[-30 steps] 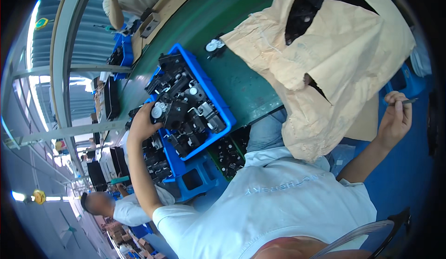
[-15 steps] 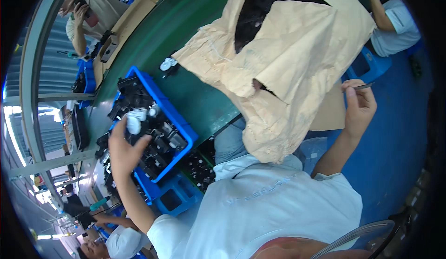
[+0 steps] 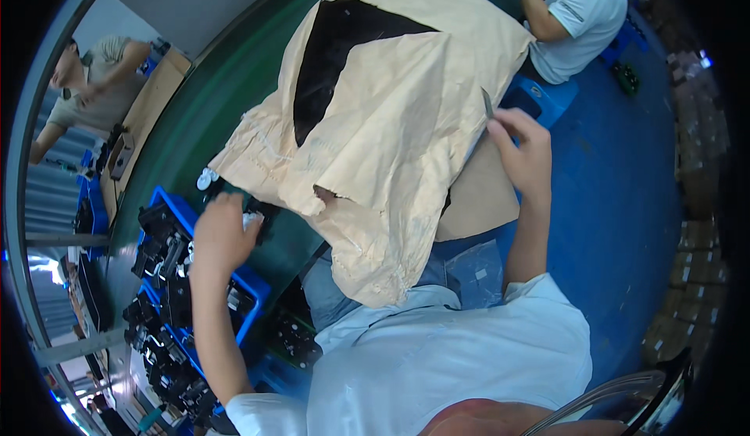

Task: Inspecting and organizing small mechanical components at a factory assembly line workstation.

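Note:
My left hand (image 3: 223,233) is closed around a black plastic part with white on it (image 3: 253,219), partly hidden by my fingers, beside the blue bin's near-table rim. My right hand (image 3: 525,151) pinches a slim metal blade (image 3: 487,104), its point upward, over the right edge of a large tan paper sack (image 3: 391,123). The sack lies across the bench and my lap; its torn opening shows a black inside (image 3: 336,53). Another small white and black part (image 3: 207,178) sits on the bench by the sack's left corner.
A blue bin (image 3: 254,284) of black parts stands left, with more black parts (image 3: 160,350) beside it. Cardboard (image 3: 484,194) lies under the sack's right side. One co-worker (image 3: 582,18) sits far right near a blue stool (image 3: 547,100); another person (image 3: 101,84) is far left.
My left hand has moved from above the bin toward the sack, closing on the black and white part. The blade in my right hand now points upward. The whole view has shifted.

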### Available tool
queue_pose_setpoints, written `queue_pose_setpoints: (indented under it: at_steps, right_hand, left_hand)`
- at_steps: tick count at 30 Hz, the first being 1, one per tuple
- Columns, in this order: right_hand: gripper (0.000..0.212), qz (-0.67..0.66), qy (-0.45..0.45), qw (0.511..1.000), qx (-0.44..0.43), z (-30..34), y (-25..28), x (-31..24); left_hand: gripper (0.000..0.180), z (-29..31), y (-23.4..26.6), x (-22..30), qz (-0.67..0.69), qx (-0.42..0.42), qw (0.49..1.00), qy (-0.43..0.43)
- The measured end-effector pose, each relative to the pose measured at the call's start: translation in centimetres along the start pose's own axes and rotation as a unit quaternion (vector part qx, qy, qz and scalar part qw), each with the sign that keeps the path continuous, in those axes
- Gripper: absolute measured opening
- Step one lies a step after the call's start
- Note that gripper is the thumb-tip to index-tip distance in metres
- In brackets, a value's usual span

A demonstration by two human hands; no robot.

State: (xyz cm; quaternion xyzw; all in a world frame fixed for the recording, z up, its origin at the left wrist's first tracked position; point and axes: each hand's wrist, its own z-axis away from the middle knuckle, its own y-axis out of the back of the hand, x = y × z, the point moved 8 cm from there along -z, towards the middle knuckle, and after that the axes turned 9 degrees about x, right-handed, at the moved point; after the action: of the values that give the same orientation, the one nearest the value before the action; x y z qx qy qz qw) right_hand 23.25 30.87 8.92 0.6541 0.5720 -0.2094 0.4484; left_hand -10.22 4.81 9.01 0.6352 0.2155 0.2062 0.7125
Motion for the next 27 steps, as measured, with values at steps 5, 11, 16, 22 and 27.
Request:
queue_pose_setpoints:
  at_steps: [5,11,16,22,27]
  right_hand:
    - [0.015,0.163,0.150,0.975,-0.030,-9.2,-3.4,-0.7]
    - [0.016,0.298,0.234,0.922,-0.081,-14.6,-7.2,-0.1]
    - [0.017,0.308,0.242,0.904,-0.172,-14.6,-8.4,0.7]
    - [0.017,0.325,0.250,0.891,-0.194,-14.5,-9.8,-0.2]
    - [0.018,0.401,0.263,0.852,-0.210,-13.8,-10.2,-0.6]
  left_hand:
    - [0.025,-8.7,11.2,12.5,0.144,0.227,0.923,-0.275]
    - [0.062,-22.6,3.6,25.5,0.313,0.039,0.910,-0.269]
    - [0.060,-23.8,3.1,27.2,0.209,0.028,0.943,-0.258]
    - [0.045,-21.5,5.8,27.9,0.103,0.104,0.950,-0.278]
    - [0.034,-20.2,7.8,28.4,0.018,0.202,0.925,-0.321]
